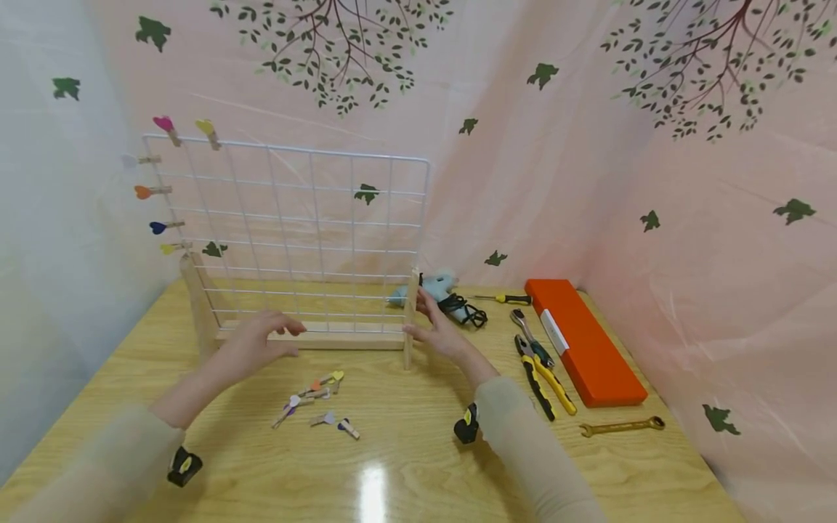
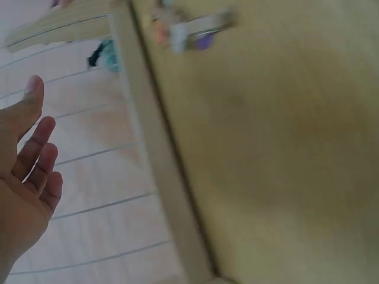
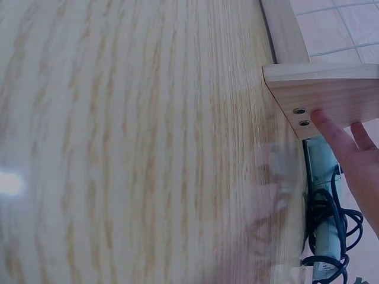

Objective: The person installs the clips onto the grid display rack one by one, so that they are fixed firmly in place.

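A white wire grid [image 1: 314, 218] stands upright in a wooden frame at the back of the table. Heart-topped clothespins, among them an orange one [image 1: 144, 192] and a pink one [image 1: 163, 123], are clipped along its left side and top left. My right hand [image 1: 439, 330] touches the frame's right wooden post [image 3: 331, 94], fingers extended. Before the grid's lower left part hovers my left hand [image 1: 255, 341], fingers loosely bent and holding nothing, also seen in the left wrist view [image 2: 26, 165]. A loose pile of heart clothespins [image 1: 314, 392] lies on the table between the hands.
Behind the right post sits a light blue glue gun [image 1: 439, 283] with a coiled black cord. Farther right lie a screwdriver [image 1: 510, 298], a ratchet [image 1: 531, 335], yellow-black pliers [image 1: 544, 378], an orange box [image 1: 588, 349] and a wrench [image 1: 623, 426].
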Available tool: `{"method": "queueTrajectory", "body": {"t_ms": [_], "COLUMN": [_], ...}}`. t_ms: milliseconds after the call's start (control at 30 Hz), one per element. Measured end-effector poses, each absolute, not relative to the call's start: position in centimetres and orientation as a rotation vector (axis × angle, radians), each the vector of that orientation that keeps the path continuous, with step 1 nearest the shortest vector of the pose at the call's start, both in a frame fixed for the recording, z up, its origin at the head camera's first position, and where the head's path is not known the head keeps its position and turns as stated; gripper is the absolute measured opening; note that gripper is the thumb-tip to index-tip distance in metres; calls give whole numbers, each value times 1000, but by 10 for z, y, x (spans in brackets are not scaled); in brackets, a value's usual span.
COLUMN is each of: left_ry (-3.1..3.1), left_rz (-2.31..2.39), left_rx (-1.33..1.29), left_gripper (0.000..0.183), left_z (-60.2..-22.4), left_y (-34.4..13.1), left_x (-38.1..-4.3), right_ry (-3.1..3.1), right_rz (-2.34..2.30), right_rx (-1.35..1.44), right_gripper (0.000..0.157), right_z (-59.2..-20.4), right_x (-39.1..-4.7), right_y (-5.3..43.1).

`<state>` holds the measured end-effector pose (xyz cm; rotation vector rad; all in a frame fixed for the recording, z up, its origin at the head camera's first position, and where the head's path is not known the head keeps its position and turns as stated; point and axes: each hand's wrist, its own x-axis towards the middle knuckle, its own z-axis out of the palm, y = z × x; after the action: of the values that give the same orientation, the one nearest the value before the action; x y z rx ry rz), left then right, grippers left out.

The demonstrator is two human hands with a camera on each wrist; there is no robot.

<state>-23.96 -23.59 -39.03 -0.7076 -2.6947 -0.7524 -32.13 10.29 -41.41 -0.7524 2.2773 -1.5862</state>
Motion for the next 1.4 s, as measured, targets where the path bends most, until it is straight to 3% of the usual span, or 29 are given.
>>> {"method": "queueTrajectory", "body": {"t_ms": [267,767,1100,1300,1400], "left_ry": [-2852,-2968,-2788,-2663,-2597], "left_rz": [-792,-988,-1135,-1001,-977], "left_rx": [-737,-699,-683,-619,-577], "left_gripper": [30,15,15,11,22], "left_z": [-442,-452,-419,-375,-349], "left_y": [-243,-238,-241,-237,-236], "left_x": [-219,-211,-215,-221,-224], "right_ry": [2309,2301,2292,2297,2285], "right_rz": [-1571,-1569,-1568,-1567,-1588], "right_rx": [-768,-744,-745,-746,-744], "right_gripper": [79,79,79,79,79], "right_z": [-411,-411,-413,-412,-411], "right_x": [-321,-320,-320,-319,-318], "right_y": [102,103,103,103,102]}}
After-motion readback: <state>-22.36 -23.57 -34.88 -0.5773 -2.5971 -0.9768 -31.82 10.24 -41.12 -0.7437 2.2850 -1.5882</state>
